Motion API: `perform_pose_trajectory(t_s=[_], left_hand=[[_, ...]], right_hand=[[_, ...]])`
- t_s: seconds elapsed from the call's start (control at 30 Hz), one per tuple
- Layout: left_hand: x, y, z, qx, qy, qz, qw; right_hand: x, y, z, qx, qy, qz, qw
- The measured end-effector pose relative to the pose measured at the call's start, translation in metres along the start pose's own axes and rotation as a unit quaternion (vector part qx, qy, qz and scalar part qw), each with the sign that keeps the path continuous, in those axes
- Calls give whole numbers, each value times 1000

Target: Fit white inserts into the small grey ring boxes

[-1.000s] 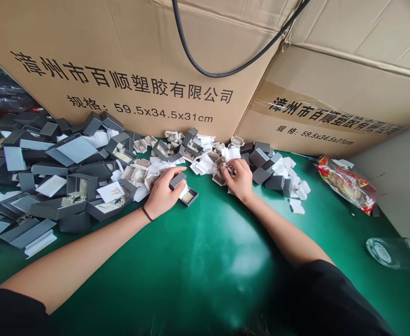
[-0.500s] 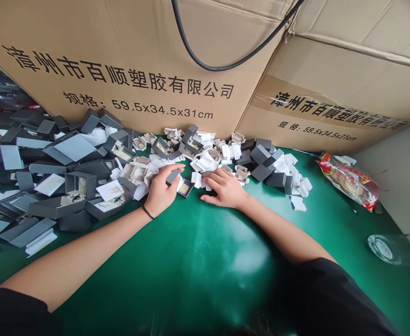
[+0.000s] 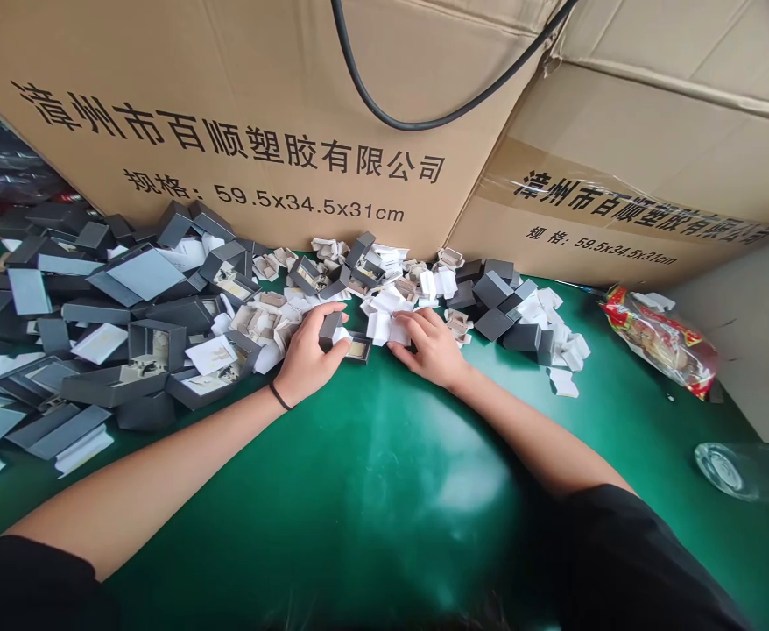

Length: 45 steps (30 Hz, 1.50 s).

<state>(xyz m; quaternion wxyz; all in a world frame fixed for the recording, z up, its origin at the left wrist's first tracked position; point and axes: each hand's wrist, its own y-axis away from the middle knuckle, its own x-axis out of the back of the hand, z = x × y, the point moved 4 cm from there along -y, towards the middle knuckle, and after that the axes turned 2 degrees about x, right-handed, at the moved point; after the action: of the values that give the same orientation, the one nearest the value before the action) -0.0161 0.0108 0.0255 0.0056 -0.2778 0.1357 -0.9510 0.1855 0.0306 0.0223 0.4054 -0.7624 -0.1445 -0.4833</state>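
Observation:
My left hand is closed around a small dark grey hinged box, its lid raised beside the thumb. The box's open base faces up and shows a pale inside. My fingers hide part of the box. My right hand is a short way to the right, thumb and fingers closed on a small white folded card piece at the edge of a loose heap. More white folded card pieces lie just beyond both hands.
A large pile of dark grey boxes covers the left side. More boxes and white pieces lie at right, near a red snack packet and a glass. Cardboard cartons stand behind the green table, with a black cable hanging.
The box in my left hand has turned, and its lid stands more upright. My right fingers have drawn together on a white card piece. The view has shifted slightly.

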Motion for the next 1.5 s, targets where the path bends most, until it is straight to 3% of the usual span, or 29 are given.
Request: perform_pose_trajectory(t_s=[0.1,0.2,0.33,0.47,0.9,1.33,1.5], left_hand=[[-4,1,2,-24,-5,-55,998],[-9,3,3,-50,-15,-92,994],[-12,4,4,-73,-41,-100,991],[-14,4,4,-79,-52,-110,989],[-16,4,3,-69,-42,-113,990],[-17,3,2,-63,-57,-119,989],[-17,4,3,-63,-65,-117,989]], right_hand=[[4,3,5,-99,-104,73,987],[-2,5,6,-176,-257,89,946],[-16,3,4,-194,-422,51,884],[-21,1,4,-183,-464,45,866],[-18,-1,-1,-142,-425,45,893],[-12,-5,-7,-84,-261,6,962],[-7,-7,-7,-50,-230,-4,972]])
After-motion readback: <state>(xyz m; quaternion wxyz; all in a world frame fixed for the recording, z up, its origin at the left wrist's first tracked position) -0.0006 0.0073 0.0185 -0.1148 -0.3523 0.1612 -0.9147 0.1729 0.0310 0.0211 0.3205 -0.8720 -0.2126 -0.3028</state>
